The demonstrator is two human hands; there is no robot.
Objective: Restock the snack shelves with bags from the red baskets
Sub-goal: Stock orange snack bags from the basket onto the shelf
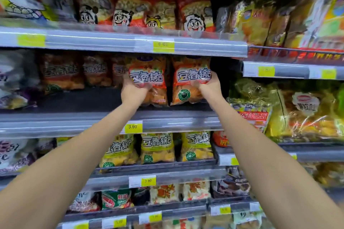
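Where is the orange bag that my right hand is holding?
In the head view, the right hand grips the orange bag centre-right at the middle shelf, upright beside the matching bag in the left hand, above the yellow bags.

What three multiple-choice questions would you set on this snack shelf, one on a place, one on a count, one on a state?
1. Where are the yellow snack bags? A. the shelf below the held bags B. top shelf C. floor
2. How many orange snack bags are held? A. one B. two C. four
3. The left hand is: A. idle B. flat on a label C. gripping a bag
A: they stand under the held pair. B: left hand and right hand grip one each. C: fingers curl round its bag.
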